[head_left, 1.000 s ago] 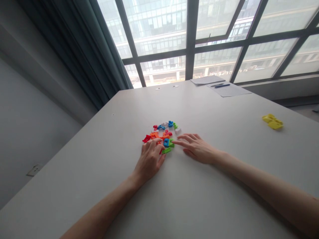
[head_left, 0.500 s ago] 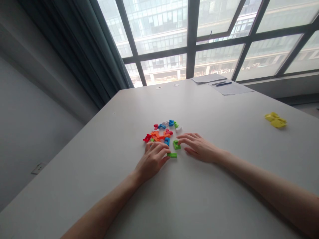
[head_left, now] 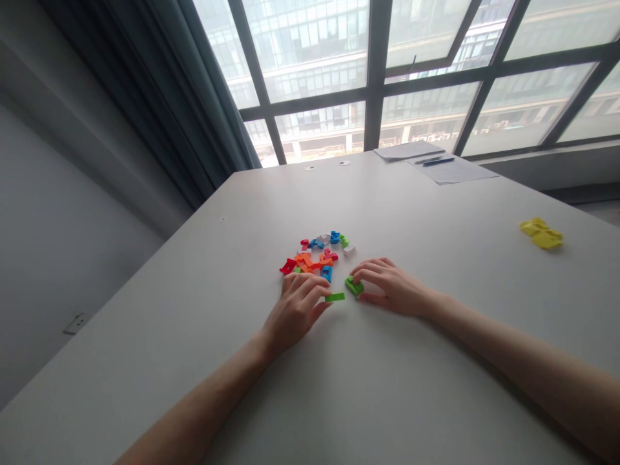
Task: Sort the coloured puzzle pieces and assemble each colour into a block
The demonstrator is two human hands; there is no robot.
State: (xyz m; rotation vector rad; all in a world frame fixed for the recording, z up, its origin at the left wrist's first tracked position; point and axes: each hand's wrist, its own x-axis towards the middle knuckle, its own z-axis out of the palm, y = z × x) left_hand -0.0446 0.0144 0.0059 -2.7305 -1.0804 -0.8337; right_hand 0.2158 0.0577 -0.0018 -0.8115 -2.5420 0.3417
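A flat green plastic piece (head_left: 336,297) is pinched between the thumb and fingers of my left hand (head_left: 301,302), its free end pointing right. My right hand (head_left: 387,287) grips a squarish green block (head_left: 354,285) between thumb and fingertips, a short way from the first piece. Just beyond my left fingers lies a blue piece (head_left: 326,274). Orange pieces (head_left: 306,261) and a red piece (head_left: 287,266) lie behind the left hand, which partly covers another green piece (head_left: 297,270).
Farther back in the pile are a blue piece (head_left: 335,237) and a white piece (head_left: 349,250), among several others. Yellow pieces (head_left: 541,234) lie apart on the right of the white table (head_left: 310,400). Papers (head_left: 409,151) and a pen (head_left: 438,161) rest near the window.
My right hand has closed on the green block, which has shifted right and turned. My left hand has raised the flat green piece slightly. The view has shifted a little.
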